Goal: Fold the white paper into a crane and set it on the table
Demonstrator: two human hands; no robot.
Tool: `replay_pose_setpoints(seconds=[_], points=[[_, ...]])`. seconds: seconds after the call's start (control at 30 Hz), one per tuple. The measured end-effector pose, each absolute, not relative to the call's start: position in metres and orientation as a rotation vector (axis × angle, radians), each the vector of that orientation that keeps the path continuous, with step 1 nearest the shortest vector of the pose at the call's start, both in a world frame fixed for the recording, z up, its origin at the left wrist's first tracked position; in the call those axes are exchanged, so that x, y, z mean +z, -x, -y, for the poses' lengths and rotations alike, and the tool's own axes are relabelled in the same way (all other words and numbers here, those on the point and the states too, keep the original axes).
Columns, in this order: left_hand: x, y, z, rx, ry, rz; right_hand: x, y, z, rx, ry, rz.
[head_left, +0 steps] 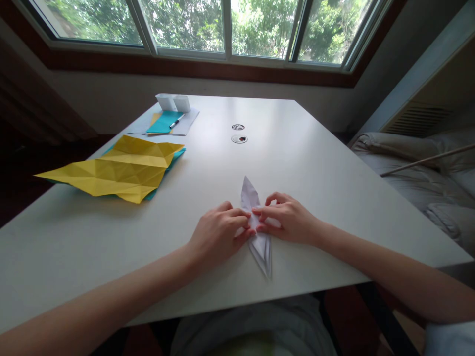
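A folded white paper (261,247), long and narrow with pointed ends, lies on the table near its front edge. One point aims away from me; the split, layered end points toward me. My left hand (224,230) grips its left side around the middle, fingers curled and thumb pressed near the centre. From the right, my right hand (284,217) pinches the same middle part with thumb and index finger. The fingertips of both hands nearly meet over the paper and hide part of its centre.
On the white table (208,163), creased yellow paper (126,165) lies over teal paper (178,152) at left. Farther back are a teal sheet (163,121), a pen (177,121) and white folded pieces (173,103). Two round inserts (239,139) sit mid-table. Windows (185,24) stand beyond.
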State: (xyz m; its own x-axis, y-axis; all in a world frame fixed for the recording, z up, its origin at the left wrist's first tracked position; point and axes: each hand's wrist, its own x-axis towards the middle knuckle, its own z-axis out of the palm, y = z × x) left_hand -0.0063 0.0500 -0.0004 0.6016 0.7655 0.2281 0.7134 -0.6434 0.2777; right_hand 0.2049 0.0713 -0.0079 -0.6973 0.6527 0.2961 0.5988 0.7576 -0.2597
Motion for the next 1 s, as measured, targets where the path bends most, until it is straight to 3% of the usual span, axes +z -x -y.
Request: replay_pose_setpoints(seconds=[1.0], points=[[0.031,0.008,-0.042,0.171,-2.666,-1.203,0.006,-0.201,-0.055,0.155,1.071,2.679]])
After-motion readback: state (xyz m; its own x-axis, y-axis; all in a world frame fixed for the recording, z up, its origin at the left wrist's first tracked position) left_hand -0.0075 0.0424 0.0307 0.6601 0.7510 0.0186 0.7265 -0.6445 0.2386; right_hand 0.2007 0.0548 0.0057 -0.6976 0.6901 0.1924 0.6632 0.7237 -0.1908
